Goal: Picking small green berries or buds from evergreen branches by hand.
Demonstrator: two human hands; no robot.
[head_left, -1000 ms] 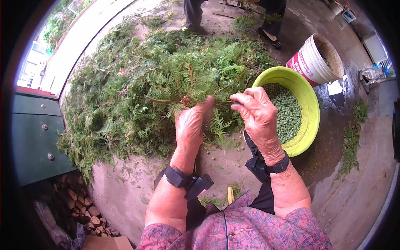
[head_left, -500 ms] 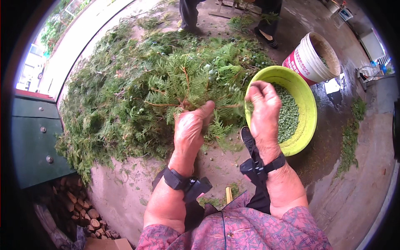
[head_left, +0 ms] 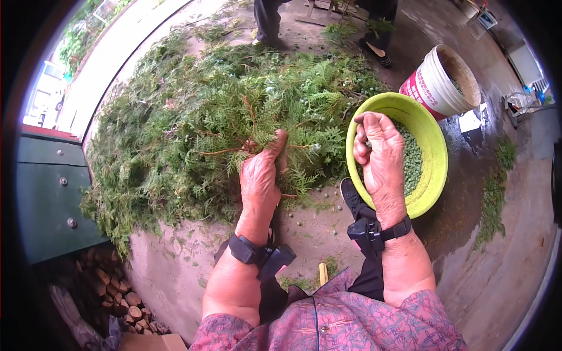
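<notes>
My left hand [head_left: 260, 175] is closed round the stem of a leafy evergreen branch [head_left: 249, 120] with flat, scaly sprays and reddish-brown twigs. The branch is held above a wide heap of similar cuttings [head_left: 152, 134] on the floor. Over the left part of a yellow-green bucket [head_left: 436, 175] is my right hand [head_left: 383, 155], its fingers curled in toward the thumb. What those fingers hold, if anything, is hidden. Inside the bucket lie many small, round, pale green seed cones [head_left: 413, 158], partly covered by that hand.
Behind the bucket stands a white pail [head_left: 430, 82] with a red band. Another person's legs [head_left: 380, 38] are beyond the heap. At lower left, split firewood [head_left: 129, 304] is stacked below a dark green panel [head_left: 52, 199]. Green trimmings [head_left: 492, 205] lie along the right-hand floor.
My right hand has shifted right, from the bucket's left rim to over its inside. My left hand, still gripping the branch, has moved slightly left.
</notes>
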